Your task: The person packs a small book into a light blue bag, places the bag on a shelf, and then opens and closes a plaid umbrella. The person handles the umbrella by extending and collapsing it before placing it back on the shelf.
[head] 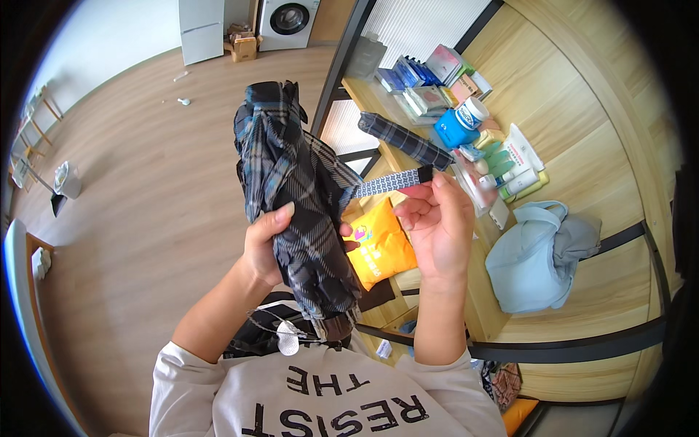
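A folding umbrella [306, 207] in dark plaid cloth is bunched up in front of me, its canopy collapsed but loose. My left hand [267, 246] grips it around the lower middle, thumb on top. Between the thumb and fingers of my right hand [439, 224] is the black end of the patterned closure strap [387, 183], pulled out straight from the canopy. The brown handle [332, 329] points toward my body, with a cord loop and a white tag [288, 337] beside it. On the desk lies a dark plaid umbrella sleeve or second rolled umbrella [407, 141]; I cannot tell which.
Behind my right hand sits an orange pouch [382, 246]. Boxes [412, 71], a white jar [472, 113] and several tubes [521, 183] crowd the wooden desk [489, 295]. A light blue bag [527, 267] is at the right. Far off stand a washing machine [289, 22] and a bin [67, 180].
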`<state>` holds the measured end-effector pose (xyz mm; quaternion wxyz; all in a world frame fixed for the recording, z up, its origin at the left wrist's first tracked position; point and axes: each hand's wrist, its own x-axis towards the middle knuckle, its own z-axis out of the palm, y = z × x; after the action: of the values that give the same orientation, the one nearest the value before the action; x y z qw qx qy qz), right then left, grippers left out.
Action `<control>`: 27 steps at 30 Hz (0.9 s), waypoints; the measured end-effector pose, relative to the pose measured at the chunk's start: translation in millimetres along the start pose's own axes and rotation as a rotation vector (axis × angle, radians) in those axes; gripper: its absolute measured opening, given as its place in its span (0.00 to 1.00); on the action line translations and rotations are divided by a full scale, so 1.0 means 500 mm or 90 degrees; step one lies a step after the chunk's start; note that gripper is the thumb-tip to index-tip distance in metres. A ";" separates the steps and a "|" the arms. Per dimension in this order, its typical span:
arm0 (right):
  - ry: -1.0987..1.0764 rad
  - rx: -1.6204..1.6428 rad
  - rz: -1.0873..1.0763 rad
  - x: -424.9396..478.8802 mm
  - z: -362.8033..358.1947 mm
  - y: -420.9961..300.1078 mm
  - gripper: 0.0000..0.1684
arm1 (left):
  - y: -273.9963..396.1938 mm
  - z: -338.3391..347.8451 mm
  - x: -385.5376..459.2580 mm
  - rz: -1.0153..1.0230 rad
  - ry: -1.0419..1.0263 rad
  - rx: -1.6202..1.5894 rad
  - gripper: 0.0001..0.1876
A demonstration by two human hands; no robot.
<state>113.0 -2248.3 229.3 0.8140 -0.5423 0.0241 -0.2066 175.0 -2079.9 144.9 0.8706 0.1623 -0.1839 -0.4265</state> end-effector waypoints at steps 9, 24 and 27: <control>0.021 0.113 -0.035 -0.005 -0.018 -0.005 0.11 | -0.008 0.000 0.002 0.038 -0.090 -0.055 0.49; 0.120 0.179 -0.014 0.007 -0.031 0.003 0.10 | -0.015 -0.030 -0.002 0.148 -0.010 -0.117 0.42; 0.132 0.206 -0.005 0.021 -0.039 0.008 0.10 | -0.011 -0.005 0.005 0.141 0.066 -0.108 0.39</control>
<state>118.5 -2267.7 219.9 0.8832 -0.3800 0.0719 -0.2654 174.0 -2084.9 140.8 0.9314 0.0886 -0.1184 -0.3327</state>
